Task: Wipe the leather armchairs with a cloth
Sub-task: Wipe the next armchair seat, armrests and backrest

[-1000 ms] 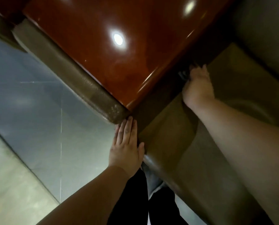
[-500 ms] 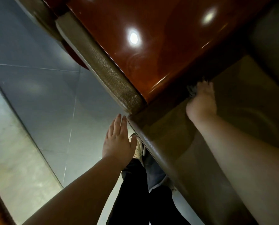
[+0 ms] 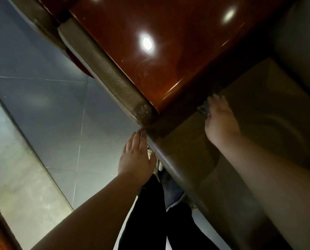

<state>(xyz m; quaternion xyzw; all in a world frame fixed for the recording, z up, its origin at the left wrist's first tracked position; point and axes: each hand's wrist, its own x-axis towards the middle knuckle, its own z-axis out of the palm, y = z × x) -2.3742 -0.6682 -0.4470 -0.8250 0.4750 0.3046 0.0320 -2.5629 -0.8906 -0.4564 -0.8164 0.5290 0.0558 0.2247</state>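
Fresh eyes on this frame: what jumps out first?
The glossy reddish-brown wooden armrest top fills the upper middle, with bright ceiling lights mirrored in it. Below right, the right hand presses a dark grey cloth into the seam beside the olive-brown leather seat cushion. The left hand lies flat-fingered against the cushion's front edge, over the grey tiled floor.

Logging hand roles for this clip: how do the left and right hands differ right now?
The left hand lies flat with straight fingers at the brown leather seat's front edge, holding nothing. The right hand reaches deeper, pressing a grey cloth into the crevice below the glossy reddish wooden armrest. Both arms are bare.
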